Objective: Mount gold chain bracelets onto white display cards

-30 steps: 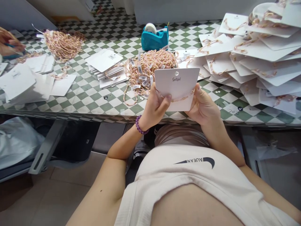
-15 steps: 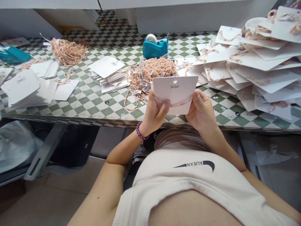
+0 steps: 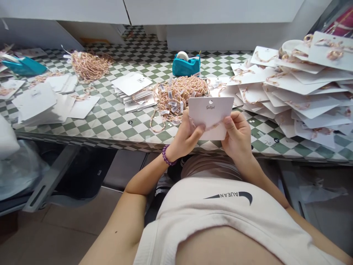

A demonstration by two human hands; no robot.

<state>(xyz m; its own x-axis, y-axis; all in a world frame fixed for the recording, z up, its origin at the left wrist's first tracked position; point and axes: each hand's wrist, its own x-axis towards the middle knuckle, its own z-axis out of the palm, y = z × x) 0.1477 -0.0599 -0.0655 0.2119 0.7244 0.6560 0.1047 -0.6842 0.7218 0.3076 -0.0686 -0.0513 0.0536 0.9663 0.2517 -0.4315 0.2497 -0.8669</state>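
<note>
A white jewelry card (image 3: pixel 211 112) with a hole and small printing at its top is held upright over the table's front edge. Across its front runs a pink and gold beaded necklace (image 3: pixel 213 126), partly covered by fingers. My left hand (image 3: pixel 189 134) grips the card's left side, thumb pressed on its face. At the right side my right hand (image 3: pixel 236 130) pinches the card edge and the necklace end with thumb and fingers. Just behind the card lies a pile of tagged beaded strands (image 3: pixel 179 92).
A teal tape dispenser (image 3: pixel 186 65) stands behind the pile. Blank cards (image 3: pixel 134 84) are stacked to the left, beside a bundle of strands (image 3: pixel 89 66). Carded jewelry (image 3: pixel 306 86) is heaped high at the right. Another teal dispenser (image 3: pixel 24 66) is at far left.
The view has shifted slightly, so the table sits lower and the left-hand items further right. Both hands still hold the card; the right thumb has moved inward over the card's edge.
</note>
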